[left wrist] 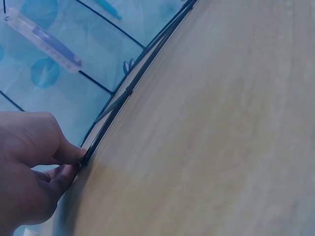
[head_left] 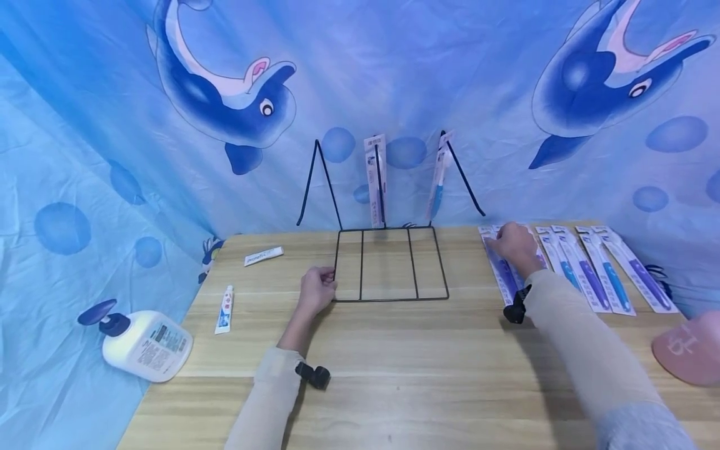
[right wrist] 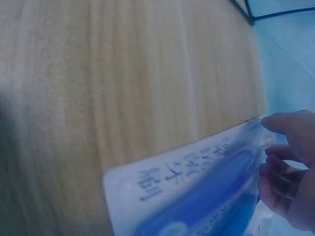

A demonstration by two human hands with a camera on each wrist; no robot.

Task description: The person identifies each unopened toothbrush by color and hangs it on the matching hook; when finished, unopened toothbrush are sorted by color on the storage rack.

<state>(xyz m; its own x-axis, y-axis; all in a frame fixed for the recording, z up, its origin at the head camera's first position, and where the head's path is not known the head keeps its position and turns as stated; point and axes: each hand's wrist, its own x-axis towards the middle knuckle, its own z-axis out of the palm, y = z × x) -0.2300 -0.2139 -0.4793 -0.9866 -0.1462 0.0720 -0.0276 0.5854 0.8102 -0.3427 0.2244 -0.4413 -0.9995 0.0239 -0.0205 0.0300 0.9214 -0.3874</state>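
The left hand [head_left: 317, 290] pinches the front left corner of the wire rack [head_left: 390, 265], steadying it on the counter [head_left: 394, 362]. The right hand [head_left: 514, 245] curls its fingers on the top of a packaged toothbrush [head_left: 502, 272], leftmost of a row lying right of the rack. The step in hand is judged a pick-up; the next move calls for lifting the pack clear of its neighbours.

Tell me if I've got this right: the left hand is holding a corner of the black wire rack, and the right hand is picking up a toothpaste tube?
Not quite. The left hand does hold the black wire rack corner, but the right hand is on a packaged toothbrush, as the head and right wrist views show.
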